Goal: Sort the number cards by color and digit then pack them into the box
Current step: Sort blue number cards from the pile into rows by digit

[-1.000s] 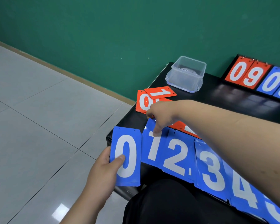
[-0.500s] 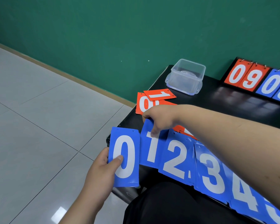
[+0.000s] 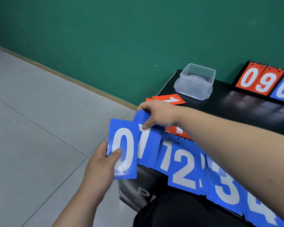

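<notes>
Your left grip (image 3: 102, 163) holds the blue 0 card (image 3: 123, 149) at centre frame, thumb on the digit, long axis upright. Your right grip (image 3: 156, 115) pinches the top of the blue 1 card (image 3: 146, 145), which leans slightly left just behind it. The row of blue cards (image 3: 226, 185) runs to the lower right. The clear box (image 3: 195, 82) stands on the table (image 3: 236, 112) at upper right; its contents cannot be made out.

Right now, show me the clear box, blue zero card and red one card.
clear box (image 3: 193, 86): head view, front wall.
blue zero card (image 3: 130, 149): head view, white digit.
red one card (image 3: 168, 99): head view, its face.
</notes>
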